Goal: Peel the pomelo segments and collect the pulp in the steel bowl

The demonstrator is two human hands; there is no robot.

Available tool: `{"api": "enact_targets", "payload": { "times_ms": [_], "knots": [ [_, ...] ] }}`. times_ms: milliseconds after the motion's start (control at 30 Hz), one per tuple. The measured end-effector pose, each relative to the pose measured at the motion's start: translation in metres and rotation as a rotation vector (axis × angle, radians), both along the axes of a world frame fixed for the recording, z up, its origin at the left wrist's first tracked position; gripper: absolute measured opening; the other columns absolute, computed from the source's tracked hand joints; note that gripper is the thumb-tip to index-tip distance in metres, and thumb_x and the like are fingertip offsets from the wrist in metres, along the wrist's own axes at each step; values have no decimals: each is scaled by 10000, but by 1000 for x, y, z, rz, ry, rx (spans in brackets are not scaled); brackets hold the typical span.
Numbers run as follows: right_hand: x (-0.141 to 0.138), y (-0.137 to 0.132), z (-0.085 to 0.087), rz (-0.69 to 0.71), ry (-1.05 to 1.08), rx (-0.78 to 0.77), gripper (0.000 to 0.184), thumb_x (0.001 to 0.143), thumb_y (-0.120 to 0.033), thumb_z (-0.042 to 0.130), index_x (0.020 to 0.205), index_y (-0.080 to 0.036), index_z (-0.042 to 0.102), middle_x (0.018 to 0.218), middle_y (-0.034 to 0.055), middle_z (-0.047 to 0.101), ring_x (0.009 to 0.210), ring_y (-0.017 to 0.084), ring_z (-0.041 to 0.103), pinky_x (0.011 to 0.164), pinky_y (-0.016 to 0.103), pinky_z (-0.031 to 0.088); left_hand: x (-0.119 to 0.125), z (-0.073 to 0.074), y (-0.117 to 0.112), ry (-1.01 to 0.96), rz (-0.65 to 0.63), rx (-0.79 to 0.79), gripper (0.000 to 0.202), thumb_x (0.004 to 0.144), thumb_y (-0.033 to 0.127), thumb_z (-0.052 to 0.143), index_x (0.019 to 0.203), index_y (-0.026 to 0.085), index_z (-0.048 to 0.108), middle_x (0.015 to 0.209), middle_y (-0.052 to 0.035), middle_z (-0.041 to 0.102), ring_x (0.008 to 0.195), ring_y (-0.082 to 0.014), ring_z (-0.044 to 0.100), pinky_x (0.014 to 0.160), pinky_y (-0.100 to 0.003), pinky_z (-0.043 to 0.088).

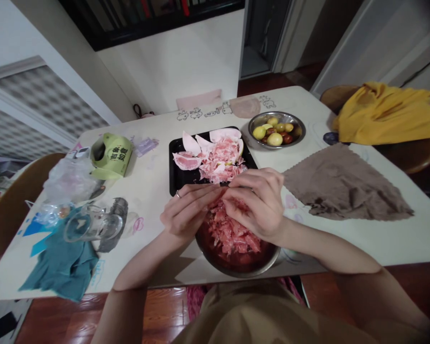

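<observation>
Both hands meet over a metal bowl [236, 274] at the table's near edge. My left hand [186, 208], with a ring on one finger, is closed with its fingertips at a piece of red pomelo flesh [220, 195]. My right hand [260, 200] pinches at the same piece from the other side. Fingers hide most of it. Loose red pomelo pulp [234, 234] fills much of the bowl beneath them. Just beyond, a black tray [177, 184] holds pale pink peel [224, 150], torn membrane scraps and a pomelo segment [187, 161].
Behind right stands a metal bowl [298, 128] of small green and brown fruit. A brown cloth [351, 186] lies right. At left are a glass pitcher [96, 227], a teal cloth [62, 263], plastic bags [69, 179] and a green carton [112, 155]. Yellow fabric [387, 114] drapes a chair.
</observation>
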State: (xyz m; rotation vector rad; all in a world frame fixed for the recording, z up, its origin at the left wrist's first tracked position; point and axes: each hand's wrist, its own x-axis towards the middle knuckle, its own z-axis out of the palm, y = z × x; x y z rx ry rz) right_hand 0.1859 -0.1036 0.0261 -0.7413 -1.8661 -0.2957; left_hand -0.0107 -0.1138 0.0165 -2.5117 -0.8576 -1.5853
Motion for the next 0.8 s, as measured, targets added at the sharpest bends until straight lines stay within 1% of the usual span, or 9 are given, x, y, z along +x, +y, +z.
{"api": "enact_targets", "payload": {
  "times_ms": [100, 233, 333, 400, 500, 567, 667, 733, 800],
  "knots": [
    [-3, 1, -2, -14, -5, -19, 93, 889, -149, 647, 916, -231, 614, 939, 12, 711, 966, 193, 649, 896, 376, 456, 0, -1, 1, 7, 5, -20, 321, 968, 99, 619, 1263, 199, 694, 1143, -76, 785, 1047, -188, 748, 857, -336, 645],
    [-7, -5, -4, 48, 1, -66, 90, 878, -137, 642, 906, -214, 606, 924, 24, 702, 946, 193, 646, 875, 367, 468, 1, 0, 3, -4, 26, 0, 313, 950, 50, 621, 1226, 168, 707, 1095, -86, 794, 1024, -182, 752, 852, -319, 631],
    [-3, -10, 0, 73, 7, -95, 87, 884, -162, 647, 914, -236, 611, 927, 9, 690, 926, 191, 647, 863, 370, 472, 2, 0, 5, -33, 59, -7, 311, 947, 55, 625, 1211, 193, 715, 1063, -67, 802, 984, -173, 759, 834, -307, 624],
    [4, -6, 4, 52, 45, -116, 100, 879, -176, 672, 925, -250, 623, 958, 10, 686, 944, 203, 641, 863, 385, 466, 3, 0, 5, -67, 66, -40, 310, 930, 71, 662, 1197, 215, 725, 1055, -55, 805, 945, -167, 762, 823, -299, 620],
    [16, 15, 7, -24, 149, -118, 113, 868, -176, 697, 918, -254, 631, 974, 22, 675, 949, 225, 619, 841, 401, 451, 4, -1, 6, -140, 85, -154, 305, 860, 107, 770, 1139, 230, 753, 994, -35, 810, 865, -145, 753, 793, -263, 605],
    [22, 35, 4, -77, 197, -138, 59, 893, -210, 673, 901, -246, 627, 984, 38, 656, 958, 237, 606, 853, 414, 440, 5, -3, 6, -185, 107, -251, 318, 825, 145, 818, 1126, 233, 763, 962, -29, 810, 838, -138, 747, 763, -239, 592],
    [27, 61, -8, -143, 161, -203, 37, 922, -245, 625, 890, -237, 608, 1013, 49, 651, 992, 250, 604, 893, 427, 412, 6, -5, 7, -211, 135, -359, 341, 823, 205, 830, 1154, 241, 758, 994, -42, 810, 858, -154, 759, 757, -240, 589],
    [28, 72, -17, -159, 103, -239, 46, 932, -240, 599, 888, -239, 587, 972, 32, 670, 962, 239, 608, 916, 425, 389, 7, -6, 8, -200, 144, -404, 325, 825, 233, 830, 1143, 242, 761, 1014, -44, 809, 876, -162, 763, 781, -246, 592],
    [28, 78, -23, -151, 60, -266, 60, 937, -204, 574, 888, -239, 569, 911, 9, 686, 908, 219, 613, 933, 418, 367, 8, -7, 9, -163, 140, -450, 267, 836, 251, 821, 1098, 234, 771, 1005, -40, 808, 866, -158, 761, 790, -245, 592]
  ]
}}
